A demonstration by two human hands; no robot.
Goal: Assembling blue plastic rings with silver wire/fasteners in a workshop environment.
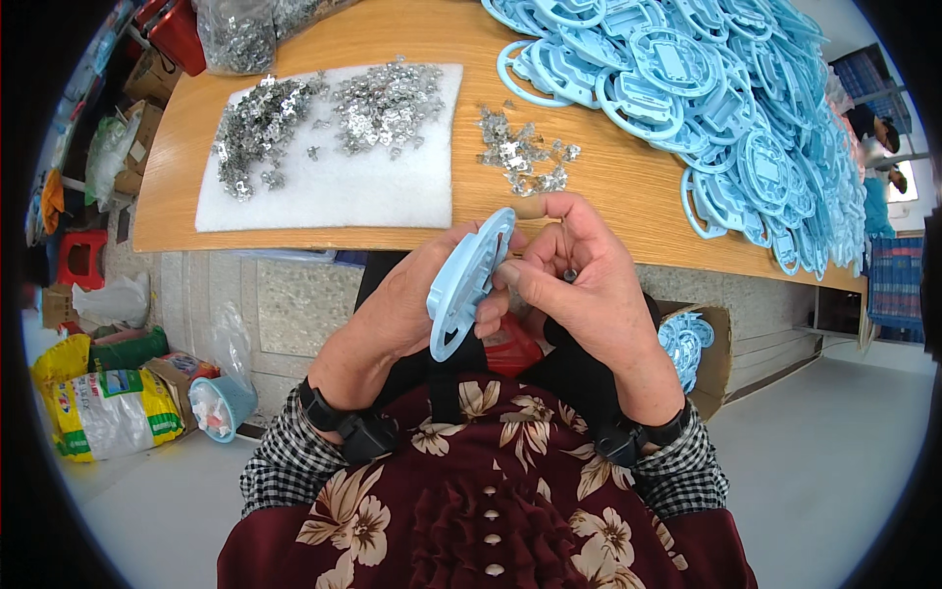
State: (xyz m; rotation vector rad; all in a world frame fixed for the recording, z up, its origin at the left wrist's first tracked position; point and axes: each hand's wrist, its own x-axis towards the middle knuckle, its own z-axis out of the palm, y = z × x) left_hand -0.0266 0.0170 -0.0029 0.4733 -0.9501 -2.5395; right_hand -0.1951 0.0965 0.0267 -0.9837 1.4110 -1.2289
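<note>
In front of my chest a light-blue oval plastic part (453, 294) is held up on edge, its face turned toward my right. My left hand (400, 287) is closed around its left side. Close against the part's right face is my right hand (581, 280), with thumb and forefinger near its upper rim. A small shiny metal piece (570, 276) shows among the right hand's curled fingers. What the thumb tip presses on is hidden. Just beyond the hands, a small pile of metal clips (515, 149) lies on the wooden table (334, 29).
Two heaps of metal pieces (388, 103) rest on a white foam sheet (334, 201). A large heap of blue plastic parts (687, 88) covers the table's right side. Below, a cardboard box (721, 368) holds more. Bags (113, 402) and a blue bin (224, 407) stand at left.
</note>
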